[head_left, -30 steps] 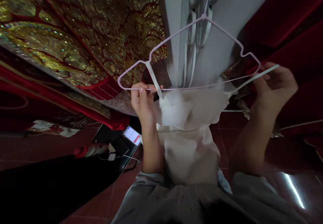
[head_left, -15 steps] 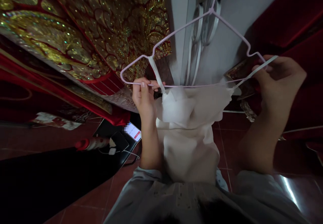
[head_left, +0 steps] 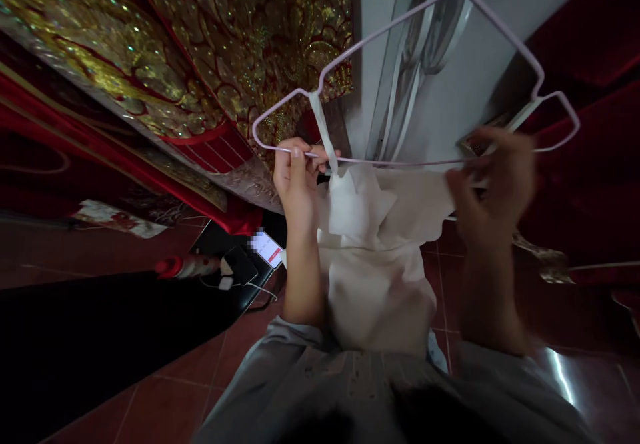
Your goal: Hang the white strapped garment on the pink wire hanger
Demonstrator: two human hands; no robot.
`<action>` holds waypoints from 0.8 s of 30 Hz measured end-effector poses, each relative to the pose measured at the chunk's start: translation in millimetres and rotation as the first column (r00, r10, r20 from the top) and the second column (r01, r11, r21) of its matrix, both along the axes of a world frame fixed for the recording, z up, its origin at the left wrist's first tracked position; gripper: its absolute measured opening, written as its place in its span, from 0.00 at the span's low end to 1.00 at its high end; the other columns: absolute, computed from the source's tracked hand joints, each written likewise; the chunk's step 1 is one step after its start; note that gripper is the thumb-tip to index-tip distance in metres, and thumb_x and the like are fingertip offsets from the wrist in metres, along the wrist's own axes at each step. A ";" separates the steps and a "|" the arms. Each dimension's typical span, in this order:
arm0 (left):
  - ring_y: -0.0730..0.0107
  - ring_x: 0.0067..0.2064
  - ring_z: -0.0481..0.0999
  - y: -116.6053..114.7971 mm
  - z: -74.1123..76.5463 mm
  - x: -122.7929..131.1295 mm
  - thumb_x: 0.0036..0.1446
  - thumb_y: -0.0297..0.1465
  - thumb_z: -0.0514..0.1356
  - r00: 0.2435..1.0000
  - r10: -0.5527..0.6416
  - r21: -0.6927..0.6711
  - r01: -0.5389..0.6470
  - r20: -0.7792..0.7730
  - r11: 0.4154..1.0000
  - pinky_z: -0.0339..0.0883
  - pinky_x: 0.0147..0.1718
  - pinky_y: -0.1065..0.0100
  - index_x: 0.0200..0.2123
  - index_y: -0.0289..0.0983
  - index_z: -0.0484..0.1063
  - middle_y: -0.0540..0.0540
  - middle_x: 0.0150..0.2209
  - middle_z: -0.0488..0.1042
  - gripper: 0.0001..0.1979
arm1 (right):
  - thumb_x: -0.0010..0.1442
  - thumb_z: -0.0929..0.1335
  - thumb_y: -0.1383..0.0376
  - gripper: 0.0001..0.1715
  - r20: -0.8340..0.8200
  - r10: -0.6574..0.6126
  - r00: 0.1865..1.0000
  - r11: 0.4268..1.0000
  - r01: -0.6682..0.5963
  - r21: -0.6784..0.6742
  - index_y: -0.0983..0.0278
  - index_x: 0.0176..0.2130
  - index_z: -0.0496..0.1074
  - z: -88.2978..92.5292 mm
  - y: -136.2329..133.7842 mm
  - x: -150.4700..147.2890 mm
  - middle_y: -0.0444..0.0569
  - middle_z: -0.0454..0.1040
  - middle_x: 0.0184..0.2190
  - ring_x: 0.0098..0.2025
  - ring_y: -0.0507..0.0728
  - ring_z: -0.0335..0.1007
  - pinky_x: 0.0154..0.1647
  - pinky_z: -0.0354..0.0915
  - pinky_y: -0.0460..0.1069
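A pale pink hanger (head_left: 390,25) spans the upper middle. My left hand (head_left: 299,177) is closed round the left end of its bottom bar. A white garment with thin straps (head_left: 377,277) hangs below that bar, in front of my body. Its left strap (head_left: 324,131) loops over the hanger's left notch. At the right notch sits the other strap (head_left: 523,116), partly covered by my right hand (head_left: 500,184). Blurred by motion, that hand is beside the bar and the garment's top right corner, thumb and fingers apart.
Gold sequinned red garments (head_left: 200,51) hang at left, with dark red cloth (head_left: 590,184) at right. Behind the hanger is a pale grey surface (head_left: 450,111) with white loops (head_left: 400,104). A lit phone (head_left: 267,249) and a red-capped bottle (head_left: 187,267) lie at lower left.
My right hand has let go of the right strap, which now sits at the hanger's notch, and has moved left and down. The hanger has shifted right and slightly up in view.
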State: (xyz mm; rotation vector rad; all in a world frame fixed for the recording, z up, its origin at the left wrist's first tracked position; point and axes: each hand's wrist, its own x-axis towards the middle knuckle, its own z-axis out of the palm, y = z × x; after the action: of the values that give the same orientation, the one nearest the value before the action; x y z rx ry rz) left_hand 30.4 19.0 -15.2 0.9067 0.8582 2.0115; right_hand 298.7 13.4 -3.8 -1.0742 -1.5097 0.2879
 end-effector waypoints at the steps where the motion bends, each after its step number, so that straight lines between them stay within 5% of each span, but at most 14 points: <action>1: 0.65 0.37 0.84 0.6 -1.7 1.1 0.68 0.52 0.71 1.000 0.010 -0.002 -0.010 -0.004 1.000 0.77 0.38 0.67 0.40 0.44 0.72 0.50 0.32 0.77 0.21 | 0.62 0.79 0.48 0.31 0.102 0.061 0.993 0.997 -0.056 -0.048 0.50 0.60 0.76 -8.1 -7.8 -7.4 0.51 0.72 0.58 0.36 0.53 0.68 0.36 0.71 0.54; 6: 0.62 0.43 0.86 -12.3 -9.1 6.8 0.71 0.56 0.66 0.987 -0.021 -0.056 0.012 -0.158 0.998 0.79 0.47 0.62 0.43 0.41 0.79 0.45 0.37 0.83 0.23 | 0.69 0.74 0.53 0.21 0.149 0.008 0.989 1.000 -0.005 -0.017 0.48 0.59 0.76 -32.1 -15.2 -29.9 0.52 0.71 0.57 0.37 0.54 0.68 0.33 0.71 0.53; 10: 0.60 0.50 0.86 -44.8 11.9 7.3 0.69 0.49 0.72 0.918 -0.039 -0.116 -0.008 -0.396 0.993 0.77 0.54 0.61 0.47 0.42 0.84 0.44 0.46 0.86 0.17 | 0.67 0.73 0.57 0.19 0.097 -0.011 0.995 1.000 0.009 0.012 0.52 0.57 0.77 -38.9 -2.0 -39.6 0.51 0.71 0.55 0.34 0.51 0.64 0.32 0.71 0.51; 14: 0.60 0.45 0.85 -56.4 56.7 -4.1 0.64 0.46 0.76 0.966 -0.166 -0.054 0.158 -0.199 0.986 0.75 0.36 0.67 0.45 0.41 0.87 0.44 0.43 0.86 0.16 | 0.67 0.72 0.59 0.19 0.064 0.020 0.998 1.000 -0.021 0.017 0.52 0.56 0.76 -43.9 2.7 -42.9 0.51 0.69 0.56 0.33 0.50 0.64 0.31 0.70 0.51; 17: 0.63 0.52 0.84 -39.5 70.9 -23.5 0.68 0.44 0.72 1.000 -0.012 0.081 0.014 -0.025 0.997 0.69 0.29 0.73 0.50 0.44 0.86 0.47 0.52 0.86 0.14 | 0.69 0.72 0.58 0.16 0.060 0.021 0.998 1.000 -0.021 0.007 0.50 0.56 0.77 -43.2 1.3 -37.6 0.52 0.70 0.56 0.34 0.52 0.64 0.32 0.70 0.52; 20: 0.56 0.64 0.80 -16.7 52.1 -44.1 0.68 0.39 0.72 0.963 0.250 0.094 -0.241 -0.105 0.966 0.69 0.30 0.72 0.54 0.48 0.83 0.51 0.59 0.85 0.13 | 0.69 0.73 0.57 0.17 0.090 0.017 0.996 1.000 -0.018 0.013 0.51 0.56 0.78 -39.0 0.0 -30.8 0.52 0.71 0.55 0.33 0.51 0.64 0.32 0.70 0.52; 22: 0.54 0.70 0.77 -7.1 30.1 -50.1 0.69 0.38 0.72 0.945 0.283 0.042 -0.280 -0.164 0.959 0.73 0.36 0.69 0.56 0.52 0.82 0.54 0.62 0.83 0.14 | 0.68 0.73 0.56 0.18 0.102 0.019 0.995 0.999 -0.022 0.026 0.51 0.57 0.79 -35.8 -0.8 -28.5 0.51 0.71 0.54 0.32 0.51 0.64 0.31 0.70 0.52; 24: 0.55 0.65 0.81 -4.2 11.8 -45.6 0.71 0.38 0.70 0.962 0.222 -0.061 -0.234 -0.161 0.970 0.73 0.34 0.68 0.54 0.48 0.83 0.49 0.60 0.85 0.10 | 0.68 0.73 0.56 0.19 0.105 0.024 0.994 0.999 -0.027 0.028 0.51 0.58 0.79 -34.0 -1.7 -28.7 0.51 0.71 0.55 0.33 0.50 0.66 0.32 0.71 0.51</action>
State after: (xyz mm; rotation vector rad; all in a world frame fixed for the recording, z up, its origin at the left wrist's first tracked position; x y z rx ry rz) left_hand -15.2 14.8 -3.3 0.9630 1.1670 2.1048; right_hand 270.0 11.7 -37.9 -1.0613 -1.6175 0.2294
